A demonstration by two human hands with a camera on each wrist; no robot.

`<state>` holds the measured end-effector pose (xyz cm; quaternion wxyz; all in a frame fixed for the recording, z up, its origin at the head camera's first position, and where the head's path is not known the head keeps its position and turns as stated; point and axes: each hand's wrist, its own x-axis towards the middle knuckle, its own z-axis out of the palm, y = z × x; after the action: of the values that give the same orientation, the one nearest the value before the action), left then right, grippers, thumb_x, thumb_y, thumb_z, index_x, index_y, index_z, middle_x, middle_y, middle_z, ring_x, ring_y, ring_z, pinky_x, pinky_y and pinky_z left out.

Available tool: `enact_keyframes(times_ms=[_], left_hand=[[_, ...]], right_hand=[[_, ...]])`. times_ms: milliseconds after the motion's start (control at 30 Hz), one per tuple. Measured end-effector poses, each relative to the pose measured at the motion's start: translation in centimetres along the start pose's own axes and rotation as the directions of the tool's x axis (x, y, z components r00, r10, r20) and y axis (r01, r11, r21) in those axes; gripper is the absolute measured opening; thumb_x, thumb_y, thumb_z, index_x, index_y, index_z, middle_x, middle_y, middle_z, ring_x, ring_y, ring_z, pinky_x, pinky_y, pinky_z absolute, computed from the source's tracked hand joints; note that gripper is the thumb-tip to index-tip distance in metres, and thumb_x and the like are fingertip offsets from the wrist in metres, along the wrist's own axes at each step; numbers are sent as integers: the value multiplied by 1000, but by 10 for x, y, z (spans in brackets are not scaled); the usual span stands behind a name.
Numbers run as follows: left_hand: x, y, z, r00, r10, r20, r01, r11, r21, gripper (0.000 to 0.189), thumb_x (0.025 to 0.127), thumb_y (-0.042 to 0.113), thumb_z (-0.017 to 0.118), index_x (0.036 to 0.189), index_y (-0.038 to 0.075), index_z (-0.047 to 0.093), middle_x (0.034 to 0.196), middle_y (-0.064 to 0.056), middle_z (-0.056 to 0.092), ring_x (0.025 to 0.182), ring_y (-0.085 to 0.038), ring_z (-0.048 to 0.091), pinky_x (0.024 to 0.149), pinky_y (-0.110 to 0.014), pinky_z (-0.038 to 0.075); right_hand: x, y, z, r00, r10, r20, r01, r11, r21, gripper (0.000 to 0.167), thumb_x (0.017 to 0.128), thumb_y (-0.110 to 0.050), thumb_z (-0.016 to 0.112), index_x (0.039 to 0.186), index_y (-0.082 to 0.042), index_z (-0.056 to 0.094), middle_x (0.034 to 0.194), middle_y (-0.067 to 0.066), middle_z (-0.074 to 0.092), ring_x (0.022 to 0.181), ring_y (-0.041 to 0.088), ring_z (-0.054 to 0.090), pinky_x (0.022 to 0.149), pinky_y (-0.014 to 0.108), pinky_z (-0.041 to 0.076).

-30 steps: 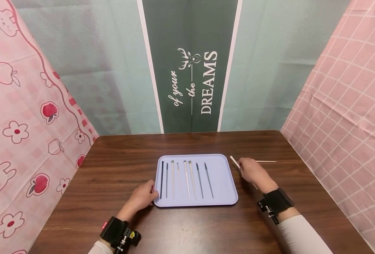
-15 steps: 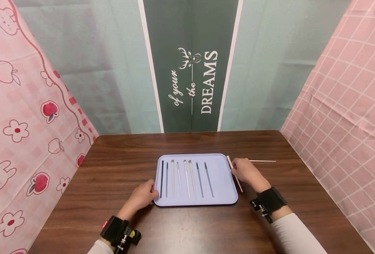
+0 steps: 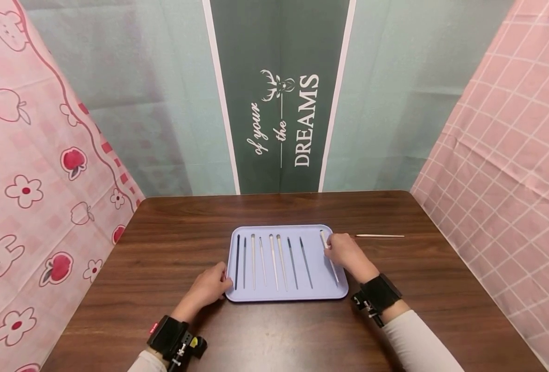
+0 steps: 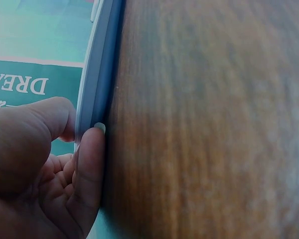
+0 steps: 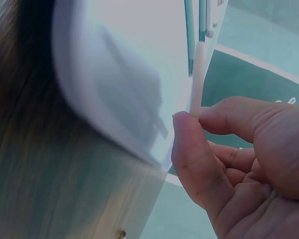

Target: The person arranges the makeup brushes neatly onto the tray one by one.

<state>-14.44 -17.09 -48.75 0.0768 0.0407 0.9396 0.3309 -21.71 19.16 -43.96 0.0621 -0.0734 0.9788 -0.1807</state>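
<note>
My right hand (image 3: 349, 254) pinches a pale makeup brush (image 3: 333, 268) between thumb and finger, over the right part of the lavender tray (image 3: 320, 292). In the right wrist view the pale handle (image 5: 197, 79) rises from the fingertips, and a shadow of hand and brush falls on the tray floor. At the tray's lower left corner, my left hand (image 3: 208, 287) grips the rim; the left wrist view has thumb and finger on either side of that tray edge (image 4: 97, 74). Several makeup brushes, among them a black one (image 3: 237, 263) and a blue-grey one (image 3: 306, 263), lie in a row inside.
Another pale brush (image 3: 381, 236) lies crosswise on the wooden table (image 3: 274, 336), right of the tray beyond my right hand. A printed curtain (image 3: 279, 129) hangs behind the table, with pink cloths (image 3: 502, 155) at both sides.
My right hand has moved left from the table, bringing the pale brush past the tray's right rim and over the tray. The left hand has stayed at the rim.
</note>
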Motion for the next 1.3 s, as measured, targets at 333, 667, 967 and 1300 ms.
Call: enact_keyframes(times_ms=[333, 667, 967, 1300], left_hand=[[1, 1, 0, 1000, -3, 1, 3, 1000, -7, 15, 87, 12, 64, 85, 12, 50, 68, -1, 54, 54, -10, 60, 53, -28, 47], [2, 0, 0, 1000, -18, 15, 18, 1000, -13, 15, 87, 12, 64, 85, 11, 50, 69, -2, 54, 55, -11, 60, 53, -29, 47], [1, 0, 1, 1000, -10, 9, 10, 1000, -6, 15, 86, 11, 64, 83, 11, 49, 67, -2, 54, 54, -11, 60, 52, -29, 47], [0, 1, 1, 1000, -8, 6, 8, 1000, -9, 16, 85, 10, 64, 83, 12, 49, 67, -1, 53, 54, -10, 60, 52, -28, 47]], right_hand=[[2, -11, 8, 1000, 18, 25, -18, 999, 28, 11, 91, -11, 67, 85, -2, 67, 71, 5, 55, 61, 18, 52, 51, 27, 39], [4, -16, 15, 1000, -10, 10, 10, 1000, -7, 11, 88, -10, 68, 81, -2, 67, 70, 4, 57, 61, 18, 53, 52, 26, 40], [4, -20, 20, 1000, -24, 7, 24, 999, -27, 11, 88, -10, 68, 79, -4, 67, 70, 4, 57, 62, 19, 52, 54, 29, 41], [6, -19, 22, 1000, -22, 5, 22, 999, -45, 9, 87, -10, 68, 81, -3, 68, 73, 5, 61, 64, 20, 54, 56, 31, 44]])
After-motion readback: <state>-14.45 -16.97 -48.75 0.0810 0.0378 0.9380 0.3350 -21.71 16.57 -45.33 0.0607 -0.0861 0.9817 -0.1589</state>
